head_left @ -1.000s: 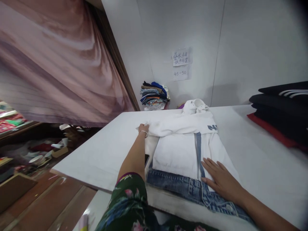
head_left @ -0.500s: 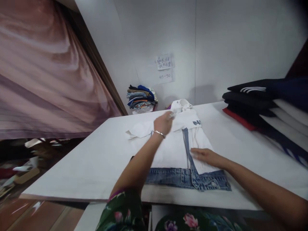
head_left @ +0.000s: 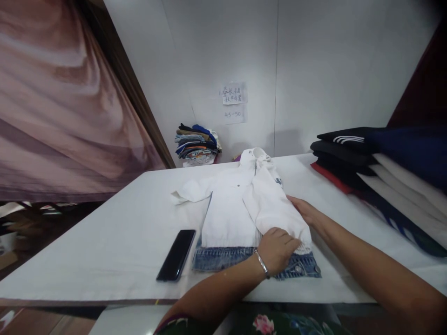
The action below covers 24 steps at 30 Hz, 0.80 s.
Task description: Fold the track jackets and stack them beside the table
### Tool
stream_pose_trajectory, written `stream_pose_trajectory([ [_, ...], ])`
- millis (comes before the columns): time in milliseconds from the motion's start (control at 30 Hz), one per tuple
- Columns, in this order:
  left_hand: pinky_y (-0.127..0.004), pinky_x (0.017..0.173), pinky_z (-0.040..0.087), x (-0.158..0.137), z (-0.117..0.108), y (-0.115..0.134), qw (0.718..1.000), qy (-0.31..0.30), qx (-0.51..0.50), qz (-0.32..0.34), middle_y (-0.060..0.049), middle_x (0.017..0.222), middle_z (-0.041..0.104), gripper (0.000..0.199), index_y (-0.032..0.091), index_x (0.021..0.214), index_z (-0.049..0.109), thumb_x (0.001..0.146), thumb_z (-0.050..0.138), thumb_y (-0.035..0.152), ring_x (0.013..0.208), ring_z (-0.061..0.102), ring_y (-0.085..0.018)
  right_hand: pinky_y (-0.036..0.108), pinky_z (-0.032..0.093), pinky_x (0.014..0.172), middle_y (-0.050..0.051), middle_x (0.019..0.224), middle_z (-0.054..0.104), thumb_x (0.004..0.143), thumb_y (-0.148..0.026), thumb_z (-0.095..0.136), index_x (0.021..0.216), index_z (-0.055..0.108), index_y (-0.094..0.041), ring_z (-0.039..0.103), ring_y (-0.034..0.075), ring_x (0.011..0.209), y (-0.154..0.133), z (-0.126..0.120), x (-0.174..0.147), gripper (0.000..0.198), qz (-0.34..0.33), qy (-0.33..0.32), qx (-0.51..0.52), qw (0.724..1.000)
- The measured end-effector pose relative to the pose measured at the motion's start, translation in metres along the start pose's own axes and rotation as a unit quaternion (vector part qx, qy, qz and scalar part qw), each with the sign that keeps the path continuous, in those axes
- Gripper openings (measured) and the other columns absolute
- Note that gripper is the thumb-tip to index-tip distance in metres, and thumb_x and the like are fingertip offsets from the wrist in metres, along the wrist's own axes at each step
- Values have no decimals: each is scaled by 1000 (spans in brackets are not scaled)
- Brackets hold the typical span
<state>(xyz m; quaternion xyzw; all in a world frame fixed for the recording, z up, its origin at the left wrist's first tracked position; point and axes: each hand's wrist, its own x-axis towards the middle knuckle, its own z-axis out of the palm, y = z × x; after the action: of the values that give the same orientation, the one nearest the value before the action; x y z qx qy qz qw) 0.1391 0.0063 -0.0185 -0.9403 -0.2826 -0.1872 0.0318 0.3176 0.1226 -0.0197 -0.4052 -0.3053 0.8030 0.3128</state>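
**Left hand (head_left: pixel 278 251) closed on a white sleeve (head_left: pixel 274 207), right hand (head_left: pixel 303 210) at the garment's edge**

A white garment (head_left: pixel 226 221) lies spread in the middle of a white table (head_left: pixel 129 228), its collar (head_left: pixel 257 154) at the far end. Blue denim (head_left: pixel 223 259) shows along its near edge. One sleeve lies slantwise down the garment's right half, its cuff at the near right corner; the other sleeve (head_left: pixel 195 189) sticks out to the left on the tabletop.

The left hand, with a silvery bracelet (head_left: pixel 261 263) at the wrist, has its fingers clamped on the slanting sleeve by the cuff. The right hand rests against the garment's right side; its fingertips are partly hidden there, so I cannot tell whether they pinch the cloth.

A dark phone (head_left: pixel 177 255) lies just beside the denim on the left. Dark and pale folded clothes (head_left: pixel 349 156) are stacked on the right, and a smaller pile of mixed clothes (head_left: pixel 196 144) stands at the far left, near the wall (head_left: pixel 314 74). Two handwritten papers (head_left: pixel 233 100) hang above it, and a pink curtain (head_left: pixel 70 116) drapes on the left.
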Motion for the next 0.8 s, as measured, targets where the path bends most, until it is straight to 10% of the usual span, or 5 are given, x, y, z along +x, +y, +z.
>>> stream_pose_trajectory([
  [367, -32, 95, 37, -36, -28, -7, 995, -3, -101, 9, -3, 105, 69, 29, 21, 109, 59, 86, 43, 16, 102, 56, -16, 40, 52, 86, 11, 85, 71, 83, -16, 57, 116, 56, -6, 67, 21, 74, -43, -5, 63, 34, -86, 113, -43, 989],
  [800, -30, 94, 40, -20, 2, -17, 976, -89, -200, 8, -4, 108, 69, 32, 20, 108, 59, 79, 46, 15, 104, 59, -17, 22, 50, 53, 2, 70, 66, 70, -4, 61, 98, 62, -14, 60, 13, 55, -68, -31, 97, 29, -93, 235, -113, 961],
])
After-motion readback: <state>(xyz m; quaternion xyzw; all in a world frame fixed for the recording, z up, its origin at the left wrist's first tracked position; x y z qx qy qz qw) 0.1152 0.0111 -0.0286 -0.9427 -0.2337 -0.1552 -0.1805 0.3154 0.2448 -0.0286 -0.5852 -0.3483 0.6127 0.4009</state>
